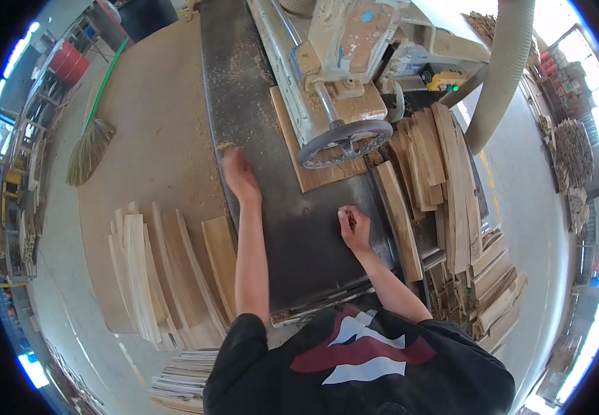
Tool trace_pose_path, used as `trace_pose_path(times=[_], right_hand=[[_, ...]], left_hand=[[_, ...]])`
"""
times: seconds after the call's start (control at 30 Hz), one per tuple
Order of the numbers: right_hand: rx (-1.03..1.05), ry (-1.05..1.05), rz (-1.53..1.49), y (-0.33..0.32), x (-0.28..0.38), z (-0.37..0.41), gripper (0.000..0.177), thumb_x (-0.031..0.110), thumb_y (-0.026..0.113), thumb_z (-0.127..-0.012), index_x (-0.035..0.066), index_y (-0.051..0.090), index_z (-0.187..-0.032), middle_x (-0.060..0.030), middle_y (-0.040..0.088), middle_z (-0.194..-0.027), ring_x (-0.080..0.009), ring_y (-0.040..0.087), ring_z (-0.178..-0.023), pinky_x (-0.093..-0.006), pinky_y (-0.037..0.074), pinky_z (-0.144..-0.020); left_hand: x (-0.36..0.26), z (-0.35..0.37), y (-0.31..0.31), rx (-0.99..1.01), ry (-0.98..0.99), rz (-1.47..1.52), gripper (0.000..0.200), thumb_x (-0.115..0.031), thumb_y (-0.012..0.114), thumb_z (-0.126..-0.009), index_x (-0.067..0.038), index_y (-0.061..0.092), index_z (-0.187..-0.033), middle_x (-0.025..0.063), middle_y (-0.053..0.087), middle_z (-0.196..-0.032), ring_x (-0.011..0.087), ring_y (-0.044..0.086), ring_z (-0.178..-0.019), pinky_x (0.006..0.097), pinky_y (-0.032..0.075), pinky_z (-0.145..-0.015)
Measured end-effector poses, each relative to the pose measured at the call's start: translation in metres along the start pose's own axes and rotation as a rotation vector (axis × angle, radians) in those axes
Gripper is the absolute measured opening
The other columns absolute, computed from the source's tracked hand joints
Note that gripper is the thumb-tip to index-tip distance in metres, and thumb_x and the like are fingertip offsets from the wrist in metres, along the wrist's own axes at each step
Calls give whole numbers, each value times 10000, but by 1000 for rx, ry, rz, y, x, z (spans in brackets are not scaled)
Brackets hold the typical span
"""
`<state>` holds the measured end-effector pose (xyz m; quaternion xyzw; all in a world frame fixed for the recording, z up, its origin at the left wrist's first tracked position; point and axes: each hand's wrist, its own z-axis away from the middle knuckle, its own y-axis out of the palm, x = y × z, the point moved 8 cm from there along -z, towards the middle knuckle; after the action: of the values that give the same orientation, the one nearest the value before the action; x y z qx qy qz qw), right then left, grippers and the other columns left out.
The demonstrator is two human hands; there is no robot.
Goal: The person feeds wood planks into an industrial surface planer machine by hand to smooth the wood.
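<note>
Low in the frame, both bare forearms are reaching up from the dark shirt (355,366) over the dark machine table (292,242), which is filling the middle of the picture. The right hand (355,227), just right of centre, is resting on the table with its fingers curled into a loose fist; whether it is pinching anything, I cannot tell. Further up, left of centre, the left hand (239,176) is lying open and blurred, fingers released, at the table's left edge, just below a small drift of sawdust (224,146). Brushing that sawdust well is, I judge, calling for a flat palm working toward the left edge, away from the handwheel (344,142) and the board (313,173) lying under it, upper centre. 2 groups of planks are flanking the table: left planks (168,277) and right planks (445,180).
</note>
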<state>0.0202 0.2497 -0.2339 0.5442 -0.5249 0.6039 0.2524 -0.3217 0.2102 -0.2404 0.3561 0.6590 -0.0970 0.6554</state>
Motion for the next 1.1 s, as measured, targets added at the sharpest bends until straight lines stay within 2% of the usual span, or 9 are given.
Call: trace_pose_path(times=[0.07, 0.1, 0.2, 0.43, 0.53, 0.57, 0.63, 0.77, 1.1], right_hand=[[-13, -11, -16, 0, 0, 4, 185, 191, 691, -1000, 7, 694, -1024, -37, 619, -664, -76, 543, -560, -258, 427, -524], [-13, -8, -55, 1, -1, 4, 190, 191, 698, -995, 7, 691, -1041, -34, 609, -659, -74, 536, -558, -256, 424, -521], [-5, -1, -71, 2, 1, 2, 203, 193, 709, -986, 6, 688, -1060, -32, 597, -655, -73, 529, -557, -256, 418, -515], [-38, 108, -20, -2, -12, 0, 199, 205, 658, -1019, 11, 695, -1050, -46, 591, -647, -83, 549, -566, -265, 431, -529], [-86, 305, -32, 1, -35, -20, 224, 217, 592, -1061, 35, 666, -1168, -26, 586, -662, -92, 552, -569, -271, 440, -544], [-91, 302, -33, -1, -25, -31, 224, 217, 592, -1061, 35, 666, -1168, -26, 586, -662, -92, 552, -569, -271, 440, -544], [-172, 572, -378, -1, -31, -37, 343, 223, 540, -1089, 81, 556, -1401, -1, 570, -686, -97, 549, -584, -277, 429, -544], [-91, 547, -425, 6, -33, -44, 625, 236, 535, -1093, 178, 274, -1658, 7, 567, -728, -64, 524, -618, -237, 384, -512], [106, 514, -131, 17, -31, -55, 881, 207, 598, -1009, 132, 44, -1690, -2, 614, -696, -87, 524, -593, -268, 452, -595]], left_hand=[[38, 2, -43, -597, -39, 575, 809, -697, 389, -1045, -40, 509, -1502, 151, 586, -1473, 315, 528, -1366, 446, 353, -1178], [48, 1, -15, -418, 42, 484, 915, -773, 259, -1020, -32, 428, -1530, 182, 537, -1508, 323, 467, -1422, 463, 321, -1205], [54, 19, 67, -154, 82, 300, 910, -769, 269, -1020, -27, 397, -1531, 218, 497, -1519, 333, 425, -1450, 489, 301, -1217], [51, 25, 58, -265, -22, 332, 860, -706, 277, -1059, -4, 348, -1550, 238, 462, -1539, 359, 385, -1477, 502, 291, -1229], [32, 52, 62, -34, -103, -156, 498, -277, 558, -1097, 60, 475, -1454, 176, 546, -1461, 274, 538, -1349, 405, 399, -1162], [32, 63, 60, -2, -47, 9, 409, -37, 652, -1014, 59, 548, -1397, 139, 581, -1417, 229, 580, -1290, 365, 428, -1129], [30, 86, 54, 91, -37, -72, 433, -20, 699, -976, 46, 560, -1381, 154, 576, -1433, 234, 562, -1324, 369, 445, -1132], [10, 107, 59, 254, -11, -287, 485, 57, 790, -867, 27, 607, -1314, 167, 610, -1423, 235, 579, -1321, 341, 504, -1092], [16, 105, 50, 135, -64, -394, 350, 93, 823, -802, 49, 654, -1106, 185, 721, -1270, 257, 687, -1169, 353, 563, -975]])
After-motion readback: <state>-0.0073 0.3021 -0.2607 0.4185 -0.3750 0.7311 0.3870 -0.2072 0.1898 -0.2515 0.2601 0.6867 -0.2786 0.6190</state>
